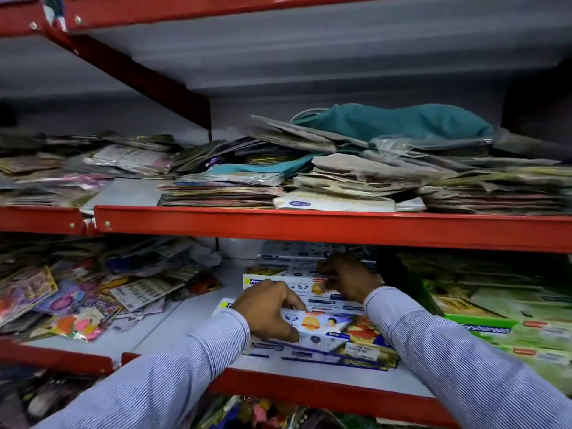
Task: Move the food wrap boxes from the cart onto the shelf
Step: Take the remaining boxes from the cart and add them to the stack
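Note:
Several white and blue food wrap boxes [328, 331] lie stacked in the middle of the lower shelf [309, 390], which has a red front rail. My left hand [269, 311] grips the near top box from the left end, thumb under its front edge. Further back, my right hand [346, 278] rests with curled fingers on another white box [278, 281] in the rear stack. Both arms wear striped light-blue sleeves. The cart is out of view.
Green food wrap boxes [507, 335] lie to the right on the same shelf. Loose colourful packets [77, 301] pile up at its left. The upper shelf [309, 226] holds stacks of flat packets and a teal cloth bag [396, 120].

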Demonstrator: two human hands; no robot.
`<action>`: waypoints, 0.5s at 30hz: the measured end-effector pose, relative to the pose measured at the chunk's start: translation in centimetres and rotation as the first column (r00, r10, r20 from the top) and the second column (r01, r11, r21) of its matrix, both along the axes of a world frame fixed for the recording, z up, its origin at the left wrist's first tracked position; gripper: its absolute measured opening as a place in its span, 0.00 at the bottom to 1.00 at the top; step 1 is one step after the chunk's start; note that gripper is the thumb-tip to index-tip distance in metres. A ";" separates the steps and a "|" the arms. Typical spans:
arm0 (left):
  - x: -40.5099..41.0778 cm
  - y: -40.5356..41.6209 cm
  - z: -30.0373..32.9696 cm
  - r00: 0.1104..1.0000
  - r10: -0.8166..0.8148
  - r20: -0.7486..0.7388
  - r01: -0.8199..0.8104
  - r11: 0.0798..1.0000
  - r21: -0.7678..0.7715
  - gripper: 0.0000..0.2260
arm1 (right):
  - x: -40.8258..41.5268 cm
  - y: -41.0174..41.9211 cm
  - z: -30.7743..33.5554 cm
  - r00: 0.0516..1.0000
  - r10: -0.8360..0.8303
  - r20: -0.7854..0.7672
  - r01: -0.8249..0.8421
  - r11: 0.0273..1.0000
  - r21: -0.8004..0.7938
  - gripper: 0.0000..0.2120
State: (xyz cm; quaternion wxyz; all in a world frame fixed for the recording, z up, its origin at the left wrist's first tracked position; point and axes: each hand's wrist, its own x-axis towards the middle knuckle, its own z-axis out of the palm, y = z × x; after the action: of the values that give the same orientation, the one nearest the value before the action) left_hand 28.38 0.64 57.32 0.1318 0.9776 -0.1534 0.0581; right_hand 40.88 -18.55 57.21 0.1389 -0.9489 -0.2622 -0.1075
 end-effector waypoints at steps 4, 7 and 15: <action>2.7 -0.3 0.5 1.000 0.022 -0.021 -0.023 0.998 -0.065 0.23 | -0.3 -0.5 1.2 0.997 0.052 -0.052 -0.051 0.999 0.017 0.17; 4.9 -0.3 0.6 0.999 0.018 -0.033 -0.023 0.990 -0.141 0.21 | -1.1 -1.5 2.5 0.993 0.075 -0.086 -0.065 0.990 0.122 0.15; 7.6 -0.5 -1.1 0.985 0.074 0.156 -0.043 0.980 -0.197 0.20 | -2.7 -4.4 1.8 0.992 0.045 -0.121 -0.042 0.999 0.024 0.18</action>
State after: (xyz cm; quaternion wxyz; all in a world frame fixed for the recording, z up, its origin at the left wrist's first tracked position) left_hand 35.97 0.14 56.26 0.2109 0.9564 -0.1284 0.1562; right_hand 38.16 -22.98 58.98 0.1673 -0.9461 -0.2729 -0.0491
